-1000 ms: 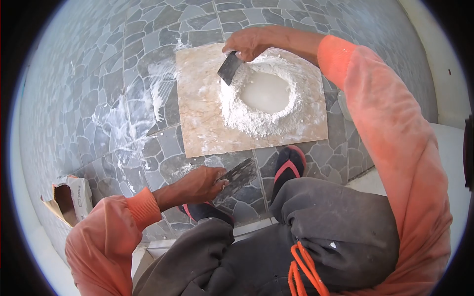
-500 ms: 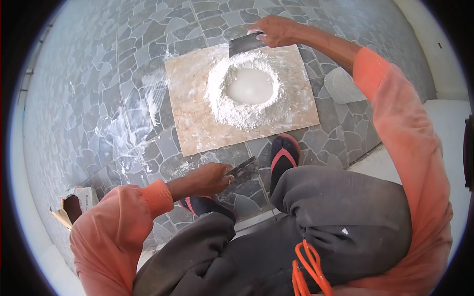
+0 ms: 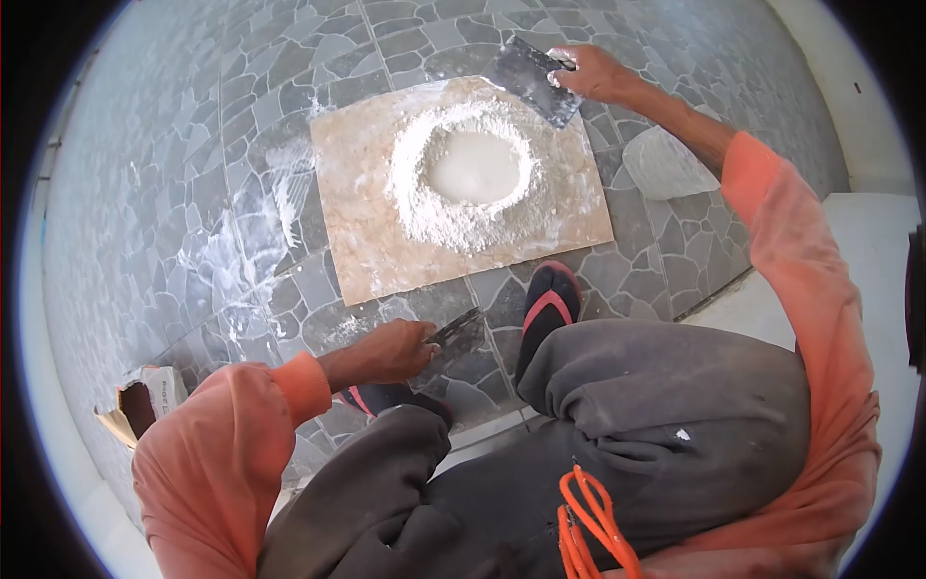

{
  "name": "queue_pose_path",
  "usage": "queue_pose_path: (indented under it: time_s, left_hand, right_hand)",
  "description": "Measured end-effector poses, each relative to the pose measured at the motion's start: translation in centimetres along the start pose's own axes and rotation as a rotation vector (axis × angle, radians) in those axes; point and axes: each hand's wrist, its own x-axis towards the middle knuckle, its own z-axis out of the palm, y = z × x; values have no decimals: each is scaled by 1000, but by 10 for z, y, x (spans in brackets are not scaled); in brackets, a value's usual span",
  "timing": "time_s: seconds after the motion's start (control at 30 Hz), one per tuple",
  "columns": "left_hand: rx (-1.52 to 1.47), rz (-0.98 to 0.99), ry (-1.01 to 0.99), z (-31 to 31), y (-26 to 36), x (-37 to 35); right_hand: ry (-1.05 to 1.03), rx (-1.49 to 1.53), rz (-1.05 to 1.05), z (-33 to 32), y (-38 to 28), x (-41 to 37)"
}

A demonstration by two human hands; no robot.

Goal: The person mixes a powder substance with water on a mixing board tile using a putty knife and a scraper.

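My right hand (image 3: pixel 596 75) is closed on a broad, dark putty scraper (image 3: pixel 532 81), its flat blade tilted over the board's far right corner. Below it, a ring of white powder (image 3: pixel 434 224) is heaped on a beige marbled board (image 3: pixel 359 253). A shallow pool of whitish liquid (image 3: pixel 473 166) fills the ring's hollow. Nearer my feet, my left hand (image 3: pixel 391 350) grips a second dark scraper (image 3: pixel 457 335), seen at a slant above the floor. Neither blade appears to touch the powder.
Grey stone-patterned tiles (image 3: pixel 289 87) surround the board, with white smears (image 3: pixel 231 256) on its left. To the right lies a pale rounded, flat object (image 3: pixel 666 164). An opened box (image 3: pixel 159 396) stands at lower left. My sandalled foot (image 3: pixel 552 299) is close to the board's near edge.
My right hand has moved to the right and slightly nearer, and its scraper has turned so the blade's face shows more. My left hand stays nearly in place with its scraper.
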Motion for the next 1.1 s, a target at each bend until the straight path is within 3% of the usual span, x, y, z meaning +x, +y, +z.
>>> queue_pose_path:
  time_s: [0.13, 0.57, 0.77, 0.97, 1.1]
  left_hand:
    - [-13, -66, -47, -4, 7, -4]
    - [7, -3, -16, -10, -5, 12]
    - [-15, 9, -39, -4, -12, 13]
    - [-10, 22, -38, -6, -9, 13]
    - [-16, 65, -22, -6, -11, 17]
  right_hand:
    - [-93, -66, -12, 4, -39, -19]
    - [63, -198, 196, 13, 20, -14]
    - [-123, -213, 264, 6, 25, -17]
    - [34, -258, 176, 23, 31, -20]
    - [-21, -228, 226, 17, 22, -24]
